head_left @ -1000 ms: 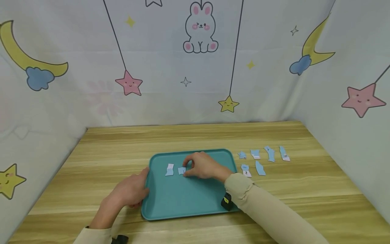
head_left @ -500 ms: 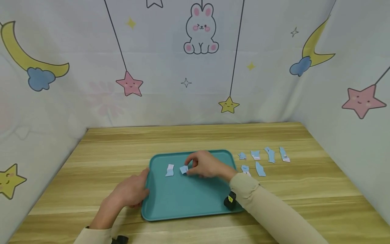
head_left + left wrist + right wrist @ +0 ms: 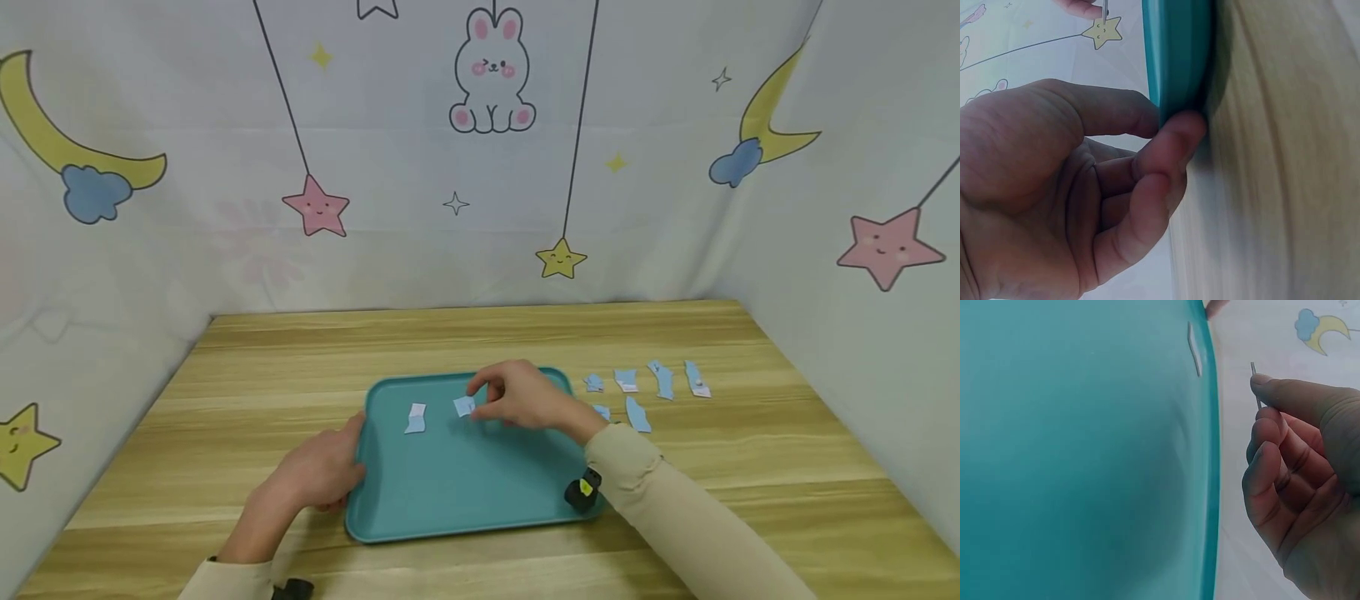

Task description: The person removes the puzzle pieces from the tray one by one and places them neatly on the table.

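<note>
In the head view my right hand [image 3: 528, 396] pinches a small light-blue puzzle piece [image 3: 464, 406] between thumb and forefinger, over the teal tray [image 3: 465, 492]. The right wrist view shows that piece [image 3: 1254, 367] edge-on, thin and stiff, held above the tray's surface. A second piece [image 3: 416, 418], pale pink above and blue below, lies at the tray's upper left. My left hand [image 3: 322, 467] grips the tray's left rim; from the left wrist, its thumb and a curled finger meet at the tray edge [image 3: 1179, 56].
Right of the tray, several irregular blue and white pieces [image 3: 664, 380] lie on the wooden table [image 3: 300, 350]; one is partly behind the right wrist. A white cloth [image 3: 405, 275] with cartoon prints surrounds the table at the back and sides.
My right hand has lifted the blue piece off the tray and carried it slightly right and up. My left hand stays on the rim.
</note>
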`<control>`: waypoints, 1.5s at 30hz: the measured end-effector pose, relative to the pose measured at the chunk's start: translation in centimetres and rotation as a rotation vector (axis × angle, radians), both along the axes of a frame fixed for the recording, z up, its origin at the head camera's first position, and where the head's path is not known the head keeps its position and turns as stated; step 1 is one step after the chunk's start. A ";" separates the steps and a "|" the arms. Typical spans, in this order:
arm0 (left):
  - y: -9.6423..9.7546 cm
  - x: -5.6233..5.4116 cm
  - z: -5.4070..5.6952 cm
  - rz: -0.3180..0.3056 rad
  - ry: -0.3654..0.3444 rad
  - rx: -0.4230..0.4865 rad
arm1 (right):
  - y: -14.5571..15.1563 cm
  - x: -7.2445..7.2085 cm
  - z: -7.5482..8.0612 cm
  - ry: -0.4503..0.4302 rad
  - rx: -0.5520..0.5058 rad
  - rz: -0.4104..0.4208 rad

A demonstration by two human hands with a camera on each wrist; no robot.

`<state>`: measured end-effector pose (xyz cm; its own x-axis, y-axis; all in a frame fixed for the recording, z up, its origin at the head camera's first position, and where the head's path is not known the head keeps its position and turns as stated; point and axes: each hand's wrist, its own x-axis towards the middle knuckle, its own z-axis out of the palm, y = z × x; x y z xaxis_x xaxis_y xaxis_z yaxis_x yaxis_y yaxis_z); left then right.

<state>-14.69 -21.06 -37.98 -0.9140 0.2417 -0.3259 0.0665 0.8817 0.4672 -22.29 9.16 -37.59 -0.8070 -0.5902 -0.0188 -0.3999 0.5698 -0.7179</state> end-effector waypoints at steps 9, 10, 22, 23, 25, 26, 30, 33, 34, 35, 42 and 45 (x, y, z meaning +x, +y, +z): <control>-0.1 0.0 -0.1 -0.004 0.003 -0.002 | 0.9 0.2 0.2 -0.002 -0.007 -0.014; -0.1 0.0 -0.1 -0.004 0.002 -0.002 | 1.0 0.2 0.3 -0.002 -0.009 -0.015; 0.0 0.0 0.1 -0.013 0.012 -0.007 | 2.4 1.1 1.0 -0.007 -0.023 -0.036; 0.0 0.0 0.1 -0.013 0.010 -0.006 | 2.6 1.1 1.0 -0.005 -0.024 -0.036; 0.0 -0.1 0.1 -0.012 0.006 -0.003 | 3.0 1.2 1.0 -0.002 -0.026 -0.039; 0.0 -0.1 0.1 -0.012 0.004 -0.002 | 3.2 1.2 1.0 -0.001 -0.025 -0.042; 0.0 0.0 0.1 -0.015 0.009 0.001 | 4.0 1.5 1.2 -0.005 -0.028 -0.050; 0.0 0.0 0.0 -0.019 0.020 0.003 | 4.6 1.7 1.3 -0.013 -0.038 -0.056; 0.0 -0.1 0.0 -0.019 0.023 0.004 | 4.9 1.8 1.3 -0.017 -0.043 -0.060; 0.0 0.0 0.0 -0.019 0.024 0.004 | 5.1 1.8 1.2 -0.018 -0.045 -0.063; 0.0 0.0 0.0 -0.017 0.022 0.001 | 6.9 2.3 0.9 -0.029 -0.059 -0.093; 0.0 -0.1 -0.1 -0.017 0.023 -0.005 | 7.6 2.4 0.9 -0.034 -0.063 -0.103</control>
